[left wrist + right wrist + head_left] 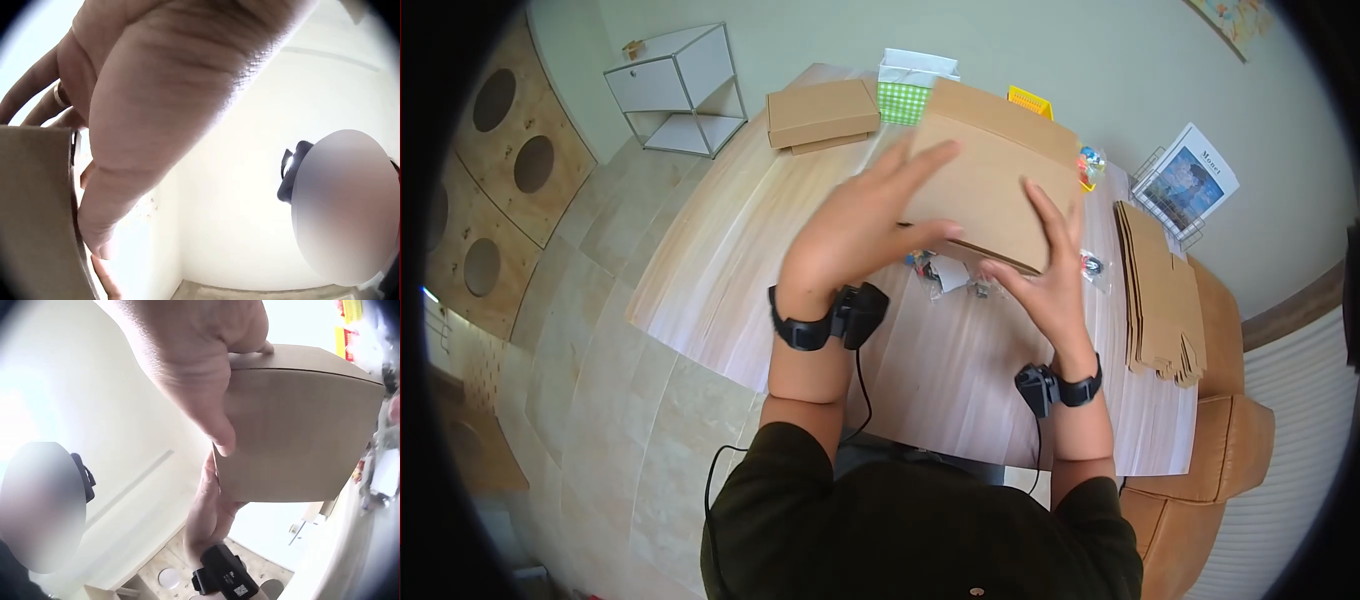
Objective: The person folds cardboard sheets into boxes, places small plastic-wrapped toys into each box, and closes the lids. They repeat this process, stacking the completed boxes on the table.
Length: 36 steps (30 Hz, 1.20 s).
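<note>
Both hands hold a closed brown cardboard box (990,190) tilted over the table. At its left side, my left hand (865,220) spreads its fingers, with the thumb at the near edge. My right hand (1055,265) grips the near right corner, thumb low and fingers raised along the side. In the right wrist view, the right thumb (222,434) presses one face of the box (300,434) while the fingers reach over onto another. The left wrist view shows the left thumb (103,219) along the box edge (37,206); some fingers are partly hidden behind it.
Small items in clear bags (945,275) lie under the box on the wooden table (930,370). Cardboard boxes (825,110) are stacked back left, beside a green checked basket (900,100). Flattened cardboard (1160,290) lies at right, near a wire rack (1185,205) holding a Monet print.
</note>
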Each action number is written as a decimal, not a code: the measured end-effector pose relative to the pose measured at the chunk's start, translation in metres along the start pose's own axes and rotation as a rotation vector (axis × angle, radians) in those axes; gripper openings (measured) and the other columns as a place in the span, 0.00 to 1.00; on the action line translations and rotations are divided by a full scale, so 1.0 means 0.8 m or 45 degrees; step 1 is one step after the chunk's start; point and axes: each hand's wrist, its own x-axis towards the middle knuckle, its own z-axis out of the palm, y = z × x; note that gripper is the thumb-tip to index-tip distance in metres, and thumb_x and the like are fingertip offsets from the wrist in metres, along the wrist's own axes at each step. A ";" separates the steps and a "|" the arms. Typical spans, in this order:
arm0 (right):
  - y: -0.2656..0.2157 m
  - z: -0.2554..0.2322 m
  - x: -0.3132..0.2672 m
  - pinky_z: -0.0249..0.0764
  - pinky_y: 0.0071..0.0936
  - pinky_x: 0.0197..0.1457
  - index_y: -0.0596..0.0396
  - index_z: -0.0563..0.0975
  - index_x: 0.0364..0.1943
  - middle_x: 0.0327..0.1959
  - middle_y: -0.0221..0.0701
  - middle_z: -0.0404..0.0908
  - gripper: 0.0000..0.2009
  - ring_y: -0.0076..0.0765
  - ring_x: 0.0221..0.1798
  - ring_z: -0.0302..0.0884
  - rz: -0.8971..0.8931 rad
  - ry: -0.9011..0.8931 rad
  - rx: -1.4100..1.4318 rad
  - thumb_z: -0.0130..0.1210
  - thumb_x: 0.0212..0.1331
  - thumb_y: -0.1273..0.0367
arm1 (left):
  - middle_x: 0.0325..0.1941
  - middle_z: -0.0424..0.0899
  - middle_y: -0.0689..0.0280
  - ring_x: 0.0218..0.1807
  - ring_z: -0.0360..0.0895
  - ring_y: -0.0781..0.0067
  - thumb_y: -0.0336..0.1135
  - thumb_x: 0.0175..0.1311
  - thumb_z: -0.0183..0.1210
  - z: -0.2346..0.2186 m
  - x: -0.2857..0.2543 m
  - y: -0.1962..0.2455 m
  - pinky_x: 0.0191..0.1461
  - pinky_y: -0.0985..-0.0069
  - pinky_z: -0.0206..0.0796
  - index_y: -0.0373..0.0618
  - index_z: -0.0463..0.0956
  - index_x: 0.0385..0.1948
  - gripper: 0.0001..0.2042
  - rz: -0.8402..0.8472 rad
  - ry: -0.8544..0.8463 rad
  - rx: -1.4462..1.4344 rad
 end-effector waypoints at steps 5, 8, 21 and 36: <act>-0.004 0.081 0.047 0.55 0.43 0.74 0.45 0.69 0.65 0.74 0.54 0.44 0.39 0.56 0.75 0.49 -0.144 -0.142 0.069 0.73 0.41 0.66 | 0.64 0.69 0.49 0.59 0.73 0.44 0.47 0.59 0.62 -0.047 -0.029 -0.029 0.59 0.62 0.68 0.51 0.68 0.63 0.29 -0.311 0.217 0.171; 0.007 0.136 0.064 0.52 0.44 0.74 0.44 0.68 0.65 0.74 0.56 0.43 0.38 0.58 0.76 0.45 -0.140 -0.206 0.198 0.72 0.45 0.64 | 0.64 0.70 0.50 0.62 0.71 0.47 0.47 0.62 0.60 -0.064 -0.038 -0.064 0.61 0.63 0.66 0.49 0.69 0.62 0.27 -0.521 0.281 0.191; 0.033 0.284 0.101 0.60 0.48 0.68 0.52 0.71 0.61 0.60 0.50 0.64 0.30 0.60 0.67 0.57 -0.584 -0.128 -0.243 0.64 0.53 0.60 | 0.68 0.63 0.48 0.71 0.59 0.49 0.39 0.66 0.57 -0.075 -0.022 -0.097 0.71 0.60 0.53 0.45 0.73 0.56 0.18 -0.364 1.036 0.222; 0.062 0.396 0.213 0.63 0.44 0.66 0.51 0.68 0.64 0.58 0.53 0.63 0.30 0.59 0.64 0.57 -0.500 -0.107 -0.390 0.62 0.55 0.61 | 0.62 0.71 0.56 0.66 0.66 0.58 0.36 0.67 0.56 -0.090 -0.029 -0.102 0.69 0.63 0.55 0.44 0.76 0.48 0.12 -0.321 1.394 -0.022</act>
